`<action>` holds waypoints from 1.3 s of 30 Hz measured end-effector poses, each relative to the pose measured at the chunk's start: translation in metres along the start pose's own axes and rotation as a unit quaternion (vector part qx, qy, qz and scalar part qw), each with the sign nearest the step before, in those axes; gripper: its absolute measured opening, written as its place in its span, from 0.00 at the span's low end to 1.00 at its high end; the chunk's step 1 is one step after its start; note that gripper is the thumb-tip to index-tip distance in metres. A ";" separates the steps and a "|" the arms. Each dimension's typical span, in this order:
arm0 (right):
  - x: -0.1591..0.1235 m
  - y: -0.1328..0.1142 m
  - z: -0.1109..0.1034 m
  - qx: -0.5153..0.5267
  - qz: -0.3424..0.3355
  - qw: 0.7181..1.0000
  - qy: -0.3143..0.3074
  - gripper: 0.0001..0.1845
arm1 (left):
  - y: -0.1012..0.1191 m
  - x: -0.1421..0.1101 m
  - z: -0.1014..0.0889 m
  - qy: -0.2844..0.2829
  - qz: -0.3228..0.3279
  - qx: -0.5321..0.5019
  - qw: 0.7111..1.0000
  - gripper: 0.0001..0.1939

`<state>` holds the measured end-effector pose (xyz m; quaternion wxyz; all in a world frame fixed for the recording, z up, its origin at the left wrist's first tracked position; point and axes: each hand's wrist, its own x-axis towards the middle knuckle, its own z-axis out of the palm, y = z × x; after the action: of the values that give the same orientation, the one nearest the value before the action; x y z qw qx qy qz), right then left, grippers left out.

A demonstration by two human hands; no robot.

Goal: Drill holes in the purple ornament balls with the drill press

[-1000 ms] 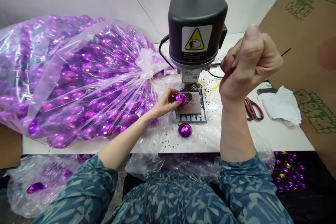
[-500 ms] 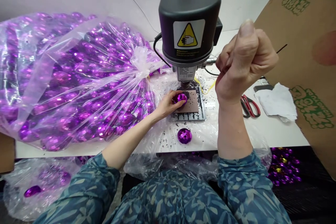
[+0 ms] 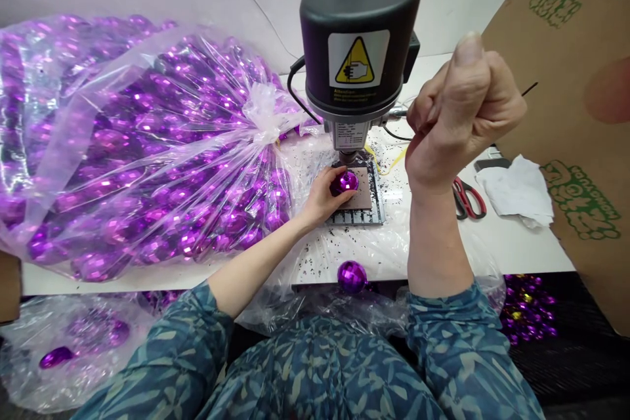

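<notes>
Thumb and fingers of my left hand point(image 3: 325, 195) are closed around a shiny purple faceted ball point(image 3: 348, 181). This ball rests on a brown square pad point(image 3: 363, 197) beneath the spindle of a black bench machine point(image 3: 361, 26), which carries a yellow hand-warning label. Raised at the machine's right side, my right hand point(image 3: 462, 108) is clenched around its lever point(image 3: 398, 113); most of the lever is hidden in the fist. A second purple faceted ball point(image 3: 352, 277) is at the table's front edge, near my body.
A big clear bag of purple balls point(image 3: 147, 157) fills the table's left side. Red-handled scissors point(image 3: 470, 200) and white crumpled paper point(image 3: 516, 191) lie right of my forearm, beside a tall cardboard box point(image 3: 581, 164). Dark flakes surround the metal base point(image 3: 378, 215). More balls point(image 3: 529, 308) lie below.
The loose ball has rolled toward me to the table's front edge. My left hand and its ball have shifted slightly right. My right hand stays clenched at the lever.
</notes>
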<state>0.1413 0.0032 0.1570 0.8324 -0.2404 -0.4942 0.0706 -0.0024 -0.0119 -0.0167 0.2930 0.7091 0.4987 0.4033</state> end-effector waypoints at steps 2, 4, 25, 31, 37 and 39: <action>0.000 -0.001 -0.001 -0.006 0.008 1.000 -0.008 0.36 | -0.001 -0.001 0.004 0.005 -0.020 -0.017 1.000 0.26; -0.001 -0.001 -0.002 0.000 0.007 1.000 -0.012 0.36 | -0.002 -0.002 0.006 0.008 -0.036 -0.033 0.999 0.26; -0.032 0.021 -0.019 0.066 -0.082 0.994 0.038 0.37 | -0.003 -0.003 0.005 0.006 -0.035 -0.041 0.999 0.26; -0.037 0.032 -0.024 0.098 -0.148 0.984 0.024 0.32 | -0.002 -0.002 0.005 0.008 -0.041 -0.053 0.998 0.26; -0.046 0.039 -0.031 0.092 -0.168 0.981 0.018 0.35 | -0.004 -0.003 0.006 0.012 -0.035 -0.059 0.998 0.25; -0.044 0.033 -0.030 0.083 -0.153 0.985 0.017 0.36 | -0.004 -0.002 0.006 0.012 -0.031 -0.056 0.998 0.25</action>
<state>0.1489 0.0070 0.0949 0.8589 -0.0933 -0.5032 -0.0210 0.0007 -0.0124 -0.0230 0.3385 0.6707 0.5002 0.4305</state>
